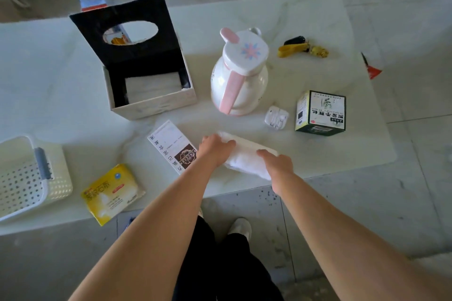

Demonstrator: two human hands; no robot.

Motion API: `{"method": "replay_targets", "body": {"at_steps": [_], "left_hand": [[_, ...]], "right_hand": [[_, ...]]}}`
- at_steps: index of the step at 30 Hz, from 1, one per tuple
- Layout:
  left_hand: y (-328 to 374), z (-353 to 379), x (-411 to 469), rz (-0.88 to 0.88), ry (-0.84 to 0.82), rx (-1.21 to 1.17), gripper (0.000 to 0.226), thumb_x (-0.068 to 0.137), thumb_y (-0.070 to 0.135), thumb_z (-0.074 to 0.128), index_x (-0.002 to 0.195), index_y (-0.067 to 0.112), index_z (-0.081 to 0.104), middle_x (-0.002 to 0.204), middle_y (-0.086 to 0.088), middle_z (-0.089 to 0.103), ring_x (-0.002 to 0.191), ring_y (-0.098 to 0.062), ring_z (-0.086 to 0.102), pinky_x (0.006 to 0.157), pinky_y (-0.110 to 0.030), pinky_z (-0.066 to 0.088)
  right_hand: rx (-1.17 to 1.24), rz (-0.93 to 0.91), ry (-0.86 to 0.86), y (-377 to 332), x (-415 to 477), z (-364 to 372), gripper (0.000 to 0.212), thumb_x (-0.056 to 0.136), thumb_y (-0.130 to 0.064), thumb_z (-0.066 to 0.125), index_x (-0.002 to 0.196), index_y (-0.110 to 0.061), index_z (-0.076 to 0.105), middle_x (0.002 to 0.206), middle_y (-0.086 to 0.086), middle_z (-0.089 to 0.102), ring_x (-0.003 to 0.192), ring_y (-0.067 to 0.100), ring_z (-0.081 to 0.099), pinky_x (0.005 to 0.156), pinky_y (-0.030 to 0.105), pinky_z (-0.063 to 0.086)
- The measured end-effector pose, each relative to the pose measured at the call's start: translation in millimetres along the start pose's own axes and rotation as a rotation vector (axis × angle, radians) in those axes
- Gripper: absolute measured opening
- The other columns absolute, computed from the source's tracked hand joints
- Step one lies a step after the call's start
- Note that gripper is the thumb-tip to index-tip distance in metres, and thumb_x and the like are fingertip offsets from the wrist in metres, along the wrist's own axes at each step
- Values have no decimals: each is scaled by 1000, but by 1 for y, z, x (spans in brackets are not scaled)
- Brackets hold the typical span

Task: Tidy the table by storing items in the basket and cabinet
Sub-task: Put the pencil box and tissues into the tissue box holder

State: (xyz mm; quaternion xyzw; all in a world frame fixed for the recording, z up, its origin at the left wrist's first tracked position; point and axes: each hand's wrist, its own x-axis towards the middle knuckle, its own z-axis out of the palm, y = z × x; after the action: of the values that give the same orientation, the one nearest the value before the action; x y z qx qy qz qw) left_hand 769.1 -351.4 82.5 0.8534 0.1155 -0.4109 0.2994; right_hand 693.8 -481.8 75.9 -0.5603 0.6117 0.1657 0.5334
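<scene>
A white tissue pack (244,154) lies near the front edge of the white table (318,22). My left hand (214,149) grips its left end and my right hand (277,164) grips its right end. A white perforated basket (27,176) with a grey handle stands at the table's front left. An open tissue box (149,80) with a black lid raised stands at the back left, with white tissues inside.
A white and pink jug (241,73) stands mid-table. Around it lie a yellow packet (111,193), a white medicine box (171,146), an earphone case (276,117), a green box (320,112), and keys with a yellow strap (302,47).
</scene>
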Motion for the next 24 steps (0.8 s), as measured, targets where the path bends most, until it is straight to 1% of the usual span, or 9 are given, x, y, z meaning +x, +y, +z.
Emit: {"method": "replay_targets", "body": {"at_steps": [3,5,7,11,16,18,20,22,24], "left_hand": [[-3,-3,-7,27,103,-94,46,80,38,59,115,9,58,125,-16,52,115,-34,52,99,-42,44],[-2,-7,-14,44,160,-155,43,77,43,62,110,18,52,121,-6,52,112,-27,51,99,-40,41],[-2,-15,-19,38,145,-249,46,75,46,67,105,17,48,115,-5,55,99,-24,52,85,-31,42],[-19,-56,-34,-68,149,-399,67,70,50,74,121,12,51,113,-5,59,95,-24,56,76,-30,43],[-49,-120,-42,26,283,-340,46,67,45,79,95,10,67,92,-7,69,81,-24,65,66,-27,45],[-56,-146,-42,48,345,-379,38,68,43,79,88,12,66,83,-2,65,72,-19,63,58,-23,44],[-60,-166,-39,69,377,-453,29,71,40,77,80,16,64,77,1,64,64,-12,60,50,-19,44],[-65,-184,-32,87,346,-563,29,73,36,75,92,16,65,86,0,67,72,-14,64,61,-24,52],[-67,-198,-23,86,286,-657,35,75,26,74,107,15,62,97,-3,67,77,-16,65,70,-29,55]], "right_hand": [[70,24,-141,1,-5,-8,53,77,-23,73,124,-5,57,96,7,62,82,24,60,75,33,53],[145,36,-185,-2,-14,-13,58,73,-19,77,125,-12,52,107,9,63,89,26,64,74,36,58],[109,-4,-245,-7,-22,-17,65,73,-18,79,127,-19,43,118,10,57,95,26,62,71,38,58],[-71,-60,-503,-23,-52,-11,65,78,-14,76,130,-20,39,119,10,56,99,27,60,88,52,54],[-107,-30,-791,-42,-91,29,57,87,-13,65,136,-23,38,116,12,58,96,27,57,81,41,50],[-111,-122,-779,-53,-103,53,57,88,-9,62,137,-24,37,116,11,58,97,28,56,79,40,45],[-126,-266,-690,-69,-112,76,58,86,-6,63,134,-21,36,114,8,59,87,26,59,66,33,46],[-147,-406,-537,-89,-118,100,45,83,-11,67,119,-18,40,112,5,59,78,15,59,61,29,48],[-223,-524,-360,-109,-117,118,43,80,-18,70,114,-18,44,108,1,59,83,15,59,70,26,46]]}}
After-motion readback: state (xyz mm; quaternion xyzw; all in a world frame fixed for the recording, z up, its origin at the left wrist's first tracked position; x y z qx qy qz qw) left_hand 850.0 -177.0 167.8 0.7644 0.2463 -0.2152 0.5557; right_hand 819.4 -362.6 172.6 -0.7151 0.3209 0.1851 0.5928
